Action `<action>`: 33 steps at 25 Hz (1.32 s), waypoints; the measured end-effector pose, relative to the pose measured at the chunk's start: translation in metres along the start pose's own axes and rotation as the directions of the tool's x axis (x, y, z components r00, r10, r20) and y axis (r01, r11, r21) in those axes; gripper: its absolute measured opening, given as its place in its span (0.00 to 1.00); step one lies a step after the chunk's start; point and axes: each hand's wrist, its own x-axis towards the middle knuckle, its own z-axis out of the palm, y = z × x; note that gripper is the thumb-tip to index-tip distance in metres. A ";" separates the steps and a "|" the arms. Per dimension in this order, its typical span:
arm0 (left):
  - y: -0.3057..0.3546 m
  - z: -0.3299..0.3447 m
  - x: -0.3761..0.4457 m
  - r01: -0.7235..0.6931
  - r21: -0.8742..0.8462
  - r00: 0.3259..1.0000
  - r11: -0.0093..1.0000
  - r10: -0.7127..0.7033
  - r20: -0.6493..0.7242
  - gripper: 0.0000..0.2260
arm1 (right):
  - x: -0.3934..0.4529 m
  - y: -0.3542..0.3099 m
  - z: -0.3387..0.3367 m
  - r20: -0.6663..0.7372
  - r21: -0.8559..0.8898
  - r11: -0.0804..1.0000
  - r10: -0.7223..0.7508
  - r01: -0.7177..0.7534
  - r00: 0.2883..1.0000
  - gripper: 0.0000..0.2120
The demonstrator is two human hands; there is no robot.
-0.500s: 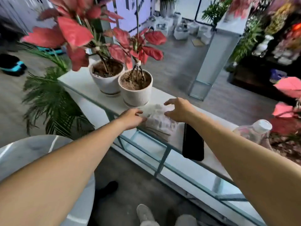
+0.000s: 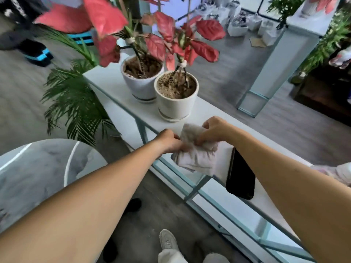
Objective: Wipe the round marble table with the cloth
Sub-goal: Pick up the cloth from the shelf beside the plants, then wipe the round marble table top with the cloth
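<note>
Status: early. The cloth (image 2: 195, 152) is in hand, but no wiping of the round marble table (image 2: 38, 171) is evident; judged from this view, the carry to the table and all wiping remain.

Location: the cloth is bunched over the near edge of the white console shelf (image 2: 114, 86), at 6 o'clock from the nearer of 2 white plant pots (image 2: 175, 99) and just beside a black phone (image 2: 240, 175) lying at its 4 o'clock. The marble table lies well apart, at 8 o'clock from the cloth.

Grip: the left hand (image 2: 169, 141) is clenched on the cloth's left edge; the right hand (image 2: 214, 130) pinches its upper folds. Both grasp the cloth.

Orientation: the cloth is crumpled, so no clean axis exists. Its bulk runs roughly from 11 o'clock to 5 o'clock, with the loose lower part hanging past the shelf edge toward 6 o'clock.
</note>
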 end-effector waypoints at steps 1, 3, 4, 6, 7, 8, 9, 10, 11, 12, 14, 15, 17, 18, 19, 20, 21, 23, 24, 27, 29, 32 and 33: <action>-0.009 -0.011 -0.010 0.012 -0.025 1.000 1.000 -0.012 0.001 0.14 | -0.002 -0.015 0.003 0.032 0.021 0.997 -0.074 0.073 0.997 0.09; -0.030 -0.038 -0.036 0.003 -0.142 0.998 0.990 -0.011 -0.059 0.16 | -0.008 -0.050 0.011 0.108 0.156 0.966 -0.224 0.206 0.968 0.09; -0.042 -0.051 -0.051 -0.012 -0.250 0.995 0.968 -0.013 -0.097 0.16 | -0.013 -0.068 0.015 0.138 0.226 0.941 -0.288 0.253 0.948 0.13; -0.072 -0.080 -0.084 -0.060 -0.480 0.985 0.875 -0.027 -0.173 0.18 | -0.017 -0.113 0.033 0.177 0.311 0.892 -0.395 0.330 0.902 0.18; -0.090 -0.094 -0.101 -0.079 -0.561 0.978 0.824 -0.043 -0.202 0.20 | -0.020 -0.138 0.046 0.181 0.341 0.870 -0.432 0.356 0.883 0.17; -0.108 -0.107 -0.119 -0.097 -0.626 0.971 0.774 -0.064 -0.229 0.20 | -0.024 -0.164 0.059 0.185 0.362 0.856 -0.453 0.368 0.872 0.16; -0.128 -0.118 -0.136 -0.122 -0.681 0.961 0.722 -0.087 -0.264 0.20 | -0.028 -0.188 0.074 0.193 0.382 0.845 -0.469 0.374 0.862 0.16; -0.148 -0.127 -0.153 -0.143 -0.727 0.947 0.672 -0.120 -0.297 0.19 | -0.032 -0.211 0.092 0.213 0.401 0.838 -0.477 0.369 0.852 0.16; -0.167 -0.133 -0.168 -0.159 -0.760 0.935 0.630 -0.151 -0.321 0.19 | -0.034 -0.229 0.109 0.239 0.422 0.833 -0.483 0.358 0.842 0.14; -0.188 -0.137 -0.182 -0.171 -0.786 0.925 0.594 -0.178 -0.336 0.19 | -0.037 -0.245 0.127 0.271 0.433 0.834 -0.482 0.342 0.833 0.12; -0.242 -0.138 -0.210 -0.185 -0.829 0.907 0.528 -0.233 -0.351 0.15 | -0.046 -0.276 0.175 0.350 0.421 0.850 -0.475 0.317 0.807 0.10; -0.269 -0.135 -0.221 -0.185 -0.849 0.899 0.496 -0.264 -0.350 0.11 | -0.051 -0.287 0.200 0.386 0.409 0.858 -0.470 0.309 0.794 0.11; -0.318 -0.124 -0.242 -0.167 -0.885 0.887 0.435 -0.325 -0.327 0.08 | -0.060 -0.301 0.246 0.445 0.354 0.882 -0.451 0.310 0.774 0.16; -0.336 -0.118 -0.250 -0.147 -0.892 0.879 0.427 -0.358 -0.316 0.08 | -0.063 -0.304 0.264 0.470 0.324 0.896 -0.432 0.305 0.770 0.18; -0.351 -0.113 -0.256 -0.123 -0.893 0.869 0.432 -0.389 -0.307 0.09 | -0.065 -0.305 0.280 0.496 0.305 0.907 -0.411 0.290 0.765 0.19; -0.365 -0.108 -0.262 -0.104 -0.894 0.859 0.436 -0.414 -0.301 0.10 | -0.067 -0.306 0.295 0.524 0.281 0.919 -0.389 0.277 0.758 0.19; -0.376 -0.104 -0.267 -0.087 -0.895 0.851 0.437 -0.435 -0.295 0.10 | -0.068 -0.306 0.308 0.554 0.249 0.927 -0.374 0.281 0.743 0.19; -0.401 -0.095 -0.276 -0.061 -0.903 0.830 0.426 -0.481 -0.283 0.10 | -0.068 -0.309 0.339 0.606 0.186 0.931 -0.361 0.315 0.709 0.18; -0.412 -0.090 -0.278 -0.047 -0.899 0.813 0.436 -0.506 -0.288 0.10 | -0.068 -0.310 0.353 0.595 0.177 0.928 -0.366 0.327 0.715 0.18; -0.443 -0.075 -0.279 0.094 -0.782 0.621 0.617 -0.650 -0.438 0.11 | -0.066 -0.306 0.391 0.263 -0.131 0.853 -0.461 0.505 0.847 0.18; -0.462 -0.069 -0.281 0.259 -0.636 0.432 0.727 -0.676 -0.597 0.13 | -0.079 -0.294 0.419 0.069 -0.396 0.716 -0.601 0.575 0.796 0.18; -0.497 -0.063 -0.283 0.509 -0.427 0.348 0.748 -0.632 -0.693 0.17 | -0.116 -0.281 0.484 0.172 -0.312 0.795 -0.492 0.521 0.854 0.32; -0.508 -0.063 -0.282 0.574 -0.380 0.348 0.725 -0.636 -0.689 0.20 | -0.127 -0.278 0.505 0.205 -0.281 0.835 -0.430 0.473 0.879 0.36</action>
